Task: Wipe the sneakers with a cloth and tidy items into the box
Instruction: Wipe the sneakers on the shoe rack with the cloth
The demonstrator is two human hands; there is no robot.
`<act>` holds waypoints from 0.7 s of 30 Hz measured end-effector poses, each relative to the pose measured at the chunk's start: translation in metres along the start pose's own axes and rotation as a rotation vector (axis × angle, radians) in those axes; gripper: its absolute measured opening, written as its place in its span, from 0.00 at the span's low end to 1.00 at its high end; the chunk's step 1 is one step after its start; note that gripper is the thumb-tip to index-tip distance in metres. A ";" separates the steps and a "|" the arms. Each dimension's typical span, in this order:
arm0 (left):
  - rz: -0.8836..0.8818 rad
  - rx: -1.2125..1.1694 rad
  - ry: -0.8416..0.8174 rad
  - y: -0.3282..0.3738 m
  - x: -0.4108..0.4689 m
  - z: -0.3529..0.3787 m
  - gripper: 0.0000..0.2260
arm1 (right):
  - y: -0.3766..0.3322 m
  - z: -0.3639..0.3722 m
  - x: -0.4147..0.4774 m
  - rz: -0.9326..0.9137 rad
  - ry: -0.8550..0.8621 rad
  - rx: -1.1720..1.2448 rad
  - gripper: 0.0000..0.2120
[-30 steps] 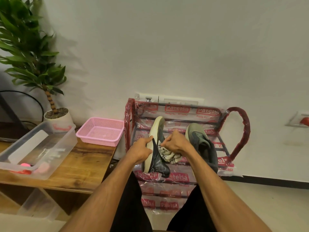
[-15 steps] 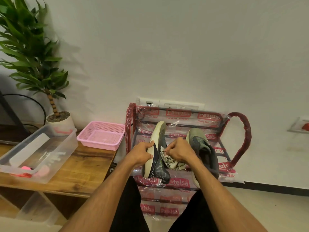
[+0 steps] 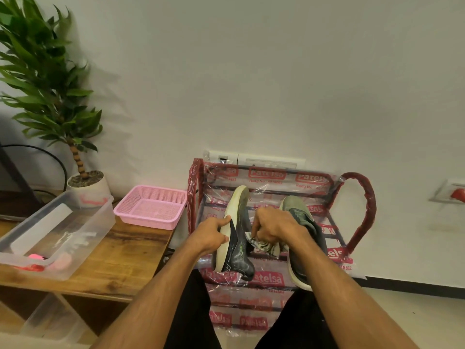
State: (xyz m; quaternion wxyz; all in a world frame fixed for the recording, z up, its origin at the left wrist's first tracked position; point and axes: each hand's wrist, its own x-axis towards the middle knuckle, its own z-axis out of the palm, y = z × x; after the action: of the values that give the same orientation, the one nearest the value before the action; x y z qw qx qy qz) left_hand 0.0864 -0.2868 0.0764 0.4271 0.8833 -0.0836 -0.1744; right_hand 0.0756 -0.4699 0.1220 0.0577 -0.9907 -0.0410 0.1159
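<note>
Over the rack (image 3: 371, 210), left hand (image 3: 211, 235) grips 1 sneaker (image 3: 236, 258) (tilted); right hand (image 3: 274, 227) clutches the cloth (image 3: 264, 245).

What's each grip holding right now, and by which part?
Left grip holds the dark sneaker by its pale sole edge, thumb over the rim. Right grip holds the patterned cloth, bunched in its fingers.

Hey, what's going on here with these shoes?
A person is working at a plastic-wrapped shoe rack. The left hand grips a dark sneaker turned on its side, while the right hand holds a patterned cloth against it. A second grey sneaker lies on the rack beside it. The clear box sits on the wooden table.
</note>
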 end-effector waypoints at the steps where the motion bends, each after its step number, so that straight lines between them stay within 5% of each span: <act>1: -0.003 -0.001 0.003 0.000 0.001 0.000 0.29 | 0.005 -0.001 0.001 0.042 0.056 0.009 0.11; 4: -0.010 -0.006 0.004 0.001 0.001 0.000 0.29 | 0.008 0.000 0.003 0.182 0.272 0.133 0.09; 8: -0.009 0.006 0.002 0.002 0.002 0.000 0.29 | -0.012 0.016 0.005 0.165 0.284 0.349 0.15; 14: -0.026 -0.026 -0.006 0.002 0.001 -0.001 0.29 | -0.031 0.034 0.011 0.161 0.373 0.142 0.10; 21: -0.023 -0.063 0.007 0.000 -0.001 0.000 0.29 | -0.017 0.002 0.008 0.093 0.062 0.170 0.12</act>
State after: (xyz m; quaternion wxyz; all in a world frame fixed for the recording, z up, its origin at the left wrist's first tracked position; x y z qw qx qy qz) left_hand 0.0858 -0.2862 0.0766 0.4528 0.8709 -0.0663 -0.1790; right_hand 0.0815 -0.4523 0.1202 0.1375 -0.9862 0.0166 0.0910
